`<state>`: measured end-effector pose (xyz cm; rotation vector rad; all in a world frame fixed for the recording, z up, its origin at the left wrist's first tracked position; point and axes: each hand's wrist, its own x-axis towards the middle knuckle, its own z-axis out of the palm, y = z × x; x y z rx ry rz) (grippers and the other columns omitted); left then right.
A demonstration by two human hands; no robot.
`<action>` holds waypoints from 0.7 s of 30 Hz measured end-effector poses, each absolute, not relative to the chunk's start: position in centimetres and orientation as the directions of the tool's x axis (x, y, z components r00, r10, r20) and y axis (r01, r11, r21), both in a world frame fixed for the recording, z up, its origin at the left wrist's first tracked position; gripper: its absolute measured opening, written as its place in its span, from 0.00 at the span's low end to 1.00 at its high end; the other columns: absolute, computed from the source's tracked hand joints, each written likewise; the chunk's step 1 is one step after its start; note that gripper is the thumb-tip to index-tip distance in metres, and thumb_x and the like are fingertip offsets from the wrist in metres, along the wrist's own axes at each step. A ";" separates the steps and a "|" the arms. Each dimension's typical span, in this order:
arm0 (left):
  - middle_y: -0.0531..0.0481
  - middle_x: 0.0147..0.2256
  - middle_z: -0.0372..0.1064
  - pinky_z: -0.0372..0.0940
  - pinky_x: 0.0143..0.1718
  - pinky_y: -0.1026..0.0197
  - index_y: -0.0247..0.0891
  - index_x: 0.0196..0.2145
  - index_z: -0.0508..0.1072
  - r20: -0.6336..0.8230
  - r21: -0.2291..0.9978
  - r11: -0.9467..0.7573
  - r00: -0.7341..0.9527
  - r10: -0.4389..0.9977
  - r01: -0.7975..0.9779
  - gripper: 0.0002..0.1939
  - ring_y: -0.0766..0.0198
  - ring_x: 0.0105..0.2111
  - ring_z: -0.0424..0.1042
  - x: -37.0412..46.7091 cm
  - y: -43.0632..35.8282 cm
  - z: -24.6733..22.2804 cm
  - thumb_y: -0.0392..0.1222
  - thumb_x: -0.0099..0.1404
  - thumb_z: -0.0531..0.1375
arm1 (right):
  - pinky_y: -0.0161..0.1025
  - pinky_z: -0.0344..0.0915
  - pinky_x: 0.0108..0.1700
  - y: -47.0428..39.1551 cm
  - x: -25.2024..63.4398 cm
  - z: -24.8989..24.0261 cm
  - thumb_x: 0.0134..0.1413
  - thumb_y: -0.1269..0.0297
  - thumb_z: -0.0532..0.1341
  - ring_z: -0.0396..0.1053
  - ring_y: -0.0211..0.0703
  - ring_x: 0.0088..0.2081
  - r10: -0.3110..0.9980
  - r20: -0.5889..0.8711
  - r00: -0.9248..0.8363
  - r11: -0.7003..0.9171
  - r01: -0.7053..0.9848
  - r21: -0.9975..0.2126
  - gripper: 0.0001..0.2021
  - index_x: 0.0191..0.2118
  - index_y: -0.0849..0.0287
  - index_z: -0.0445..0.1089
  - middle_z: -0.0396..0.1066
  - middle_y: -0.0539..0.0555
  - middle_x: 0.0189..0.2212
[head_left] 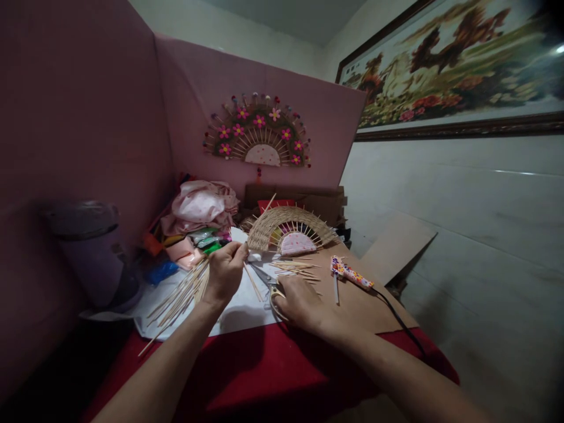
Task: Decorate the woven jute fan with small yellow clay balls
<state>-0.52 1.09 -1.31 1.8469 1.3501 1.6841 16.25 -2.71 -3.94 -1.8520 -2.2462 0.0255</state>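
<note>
My right hand (pixel 304 301) is closed on a pair of scissors (pixel 274 289), its fingers at the handles. The blades point up and left, toward my left hand (pixel 226 269). That hand is closed in a pinch beside the left end of a half-round fan (pixel 291 218); what lies between its fingertips is too small to make out. Woven straw-coloured cord forms the fan's band, with thin sticks poking out and a pink dotted half-circle (pixel 298 243) at its base. Long wooden sticks (pixel 178 299) lie under and left of my left hand. Shorter sticks (pixel 297 268) lie between fan and scissors.
A flowered glue gun (pixel 352 274) with a black cord rests on brown board (pixel 365 314) at right. Pink cloth (pixel 200 202) and coloured packets (pixel 183 252) are piled back left, near a purple flask (pixel 94 255). A finished flowered fan (pixel 258 130) hangs behind.
</note>
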 end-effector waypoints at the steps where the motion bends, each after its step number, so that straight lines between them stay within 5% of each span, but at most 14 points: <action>1: 0.55 0.16 0.59 0.50 0.22 0.65 0.35 0.21 0.69 0.625 0.724 -0.528 -0.097 0.775 0.444 0.16 0.69 0.19 0.57 -0.4 0.9 -1.4 0.45 0.61 0.53 | 0.37 0.57 0.33 -2.9 16.0 -3.7 0.50 0.62 0.57 0.70 0.48 0.35 0.967 0.167 -0.192 0.209 0.974 -0.088 0.11 0.36 0.62 0.73 0.75 0.62 0.34; 4: 0.54 0.17 0.60 0.50 0.23 0.65 0.35 0.21 0.69 0.669 0.646 -0.575 -0.009 0.743 0.502 0.16 0.69 0.19 0.58 -0.2 0.5 -1.5 0.44 0.62 0.52 | 0.38 0.56 0.31 -3.6 15.5 -2.2 0.54 0.60 0.57 0.70 0.47 0.31 0.943 0.215 -0.254 0.250 0.967 0.045 0.12 0.33 0.62 0.73 0.75 0.62 0.31; 6: 0.54 0.17 0.61 0.50 0.24 0.65 0.35 0.22 0.69 0.699 0.588 -0.605 0.039 0.714 0.536 0.15 0.69 0.19 0.59 -0.1 0.2 -1.5 0.43 0.63 0.52 | 0.39 0.57 0.32 -4.0 15.5 -0.9 0.58 0.61 0.53 0.69 0.46 0.31 0.874 0.382 -0.300 0.302 0.952 0.058 0.13 0.32 0.61 0.72 0.73 0.60 0.30; 9: 0.53 0.18 0.62 0.50 0.24 0.64 0.35 0.22 0.68 0.739 0.481 -0.658 0.134 0.660 0.579 0.15 0.70 0.19 0.59 0.0 0.0 -1.5 0.42 0.64 0.51 | 0.41 0.58 0.43 -3.9 15.7 1.1 0.62 0.63 0.49 0.66 0.47 0.41 0.636 0.667 -0.389 0.425 0.897 0.119 0.15 0.36 0.61 0.72 0.71 0.60 0.37; 11: 0.52 0.18 0.62 0.50 0.25 0.64 0.35 0.22 0.67 0.751 0.403 -0.685 0.208 0.626 0.608 0.15 0.69 0.19 0.59 0.1 -0.1 -1.6 0.42 0.64 0.51 | 0.45 0.53 0.52 -3.4 16.1 2.0 0.62 0.65 0.50 0.61 0.50 0.48 0.495 0.732 -0.469 0.482 0.848 0.218 0.13 0.43 0.61 0.71 0.69 0.60 0.43; 14: 0.51 0.19 0.64 0.50 0.25 0.64 0.36 0.21 0.66 0.749 0.302 -0.689 0.283 0.599 0.658 0.16 0.69 0.19 0.60 0.1 -0.1 -1.7 0.41 0.65 0.51 | 0.47 0.47 0.56 -2.3 16.8 2.7 0.62 0.68 0.51 0.61 0.47 0.47 0.457 0.658 -0.598 0.535 0.776 0.334 0.12 0.45 0.59 0.70 0.70 0.57 0.39; 21: 0.49 0.19 0.67 0.49 0.25 0.63 0.37 0.21 0.66 0.719 0.214 -0.644 0.327 0.613 0.735 0.17 0.67 0.19 0.62 0.1 0.1 -1.9 0.43 0.66 0.50 | 0.40 0.53 0.40 -1.2 17.8 3.3 0.63 0.63 0.51 0.61 0.41 0.34 0.551 0.454 -0.700 0.604 0.710 0.362 0.13 0.42 0.59 0.72 0.69 0.55 0.30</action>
